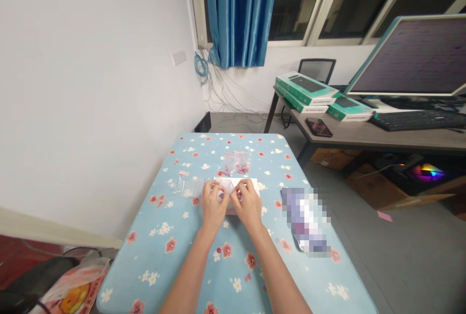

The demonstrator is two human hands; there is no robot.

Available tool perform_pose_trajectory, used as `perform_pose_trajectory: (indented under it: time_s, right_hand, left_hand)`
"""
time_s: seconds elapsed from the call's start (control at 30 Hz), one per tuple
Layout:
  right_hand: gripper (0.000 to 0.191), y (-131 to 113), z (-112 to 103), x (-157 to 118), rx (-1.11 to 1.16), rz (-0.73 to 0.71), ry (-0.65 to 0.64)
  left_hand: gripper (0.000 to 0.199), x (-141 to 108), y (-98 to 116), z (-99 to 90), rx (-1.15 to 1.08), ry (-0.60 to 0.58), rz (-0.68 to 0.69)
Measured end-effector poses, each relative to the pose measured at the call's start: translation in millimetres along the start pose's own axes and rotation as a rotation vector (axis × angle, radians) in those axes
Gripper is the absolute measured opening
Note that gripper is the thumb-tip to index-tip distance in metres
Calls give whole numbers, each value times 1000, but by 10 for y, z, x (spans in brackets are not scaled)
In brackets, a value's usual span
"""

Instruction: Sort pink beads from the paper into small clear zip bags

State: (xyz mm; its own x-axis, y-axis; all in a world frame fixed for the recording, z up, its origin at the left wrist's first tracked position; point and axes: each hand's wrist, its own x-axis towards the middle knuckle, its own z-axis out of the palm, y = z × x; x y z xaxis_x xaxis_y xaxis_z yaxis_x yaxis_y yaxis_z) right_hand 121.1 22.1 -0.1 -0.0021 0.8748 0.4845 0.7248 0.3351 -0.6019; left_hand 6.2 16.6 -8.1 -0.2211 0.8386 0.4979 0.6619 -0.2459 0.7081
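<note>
Two hands are working over the table [185,265]: the left hand [214,203] and right hand [249,203] are both clenching their grips on a folded white paper [233,184]. It is lying mid-table, with a clear bag [187,187] just left and a pink-filled bag [237,162] just behind.

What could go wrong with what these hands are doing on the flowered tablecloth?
The white folded sheet, pinched between the left hand and right hand, might slip or crease badly. The clear bag of pink pieces sits just behind it and could get nudged; if it's open, which I can't tell, pieces might spill.
</note>
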Motion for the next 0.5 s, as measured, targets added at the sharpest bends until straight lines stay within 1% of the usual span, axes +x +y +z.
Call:
perform_pose_trajectory:
  time_s: [0.1, 0.23, 0.37, 0.5]
  right_hand:
    - [13, 28, -14, 9, 13, 44, 21]
    - [13, 83, -53, 34, 47, 83, 63]
    - [12, 95, -77, 44, 167, 53, 40]
    - [16, 78, -73, 38, 213, -18, -17]
  left_hand:
    - [7, 9, -2, -21, -61, 4, 9]
    - [6, 26, 5, -34, -170, -4, -62]
    - [8, 44, -7, -25, -228, -41, -109]
    - [7, 53, -30, -18, -233, -44, -142]
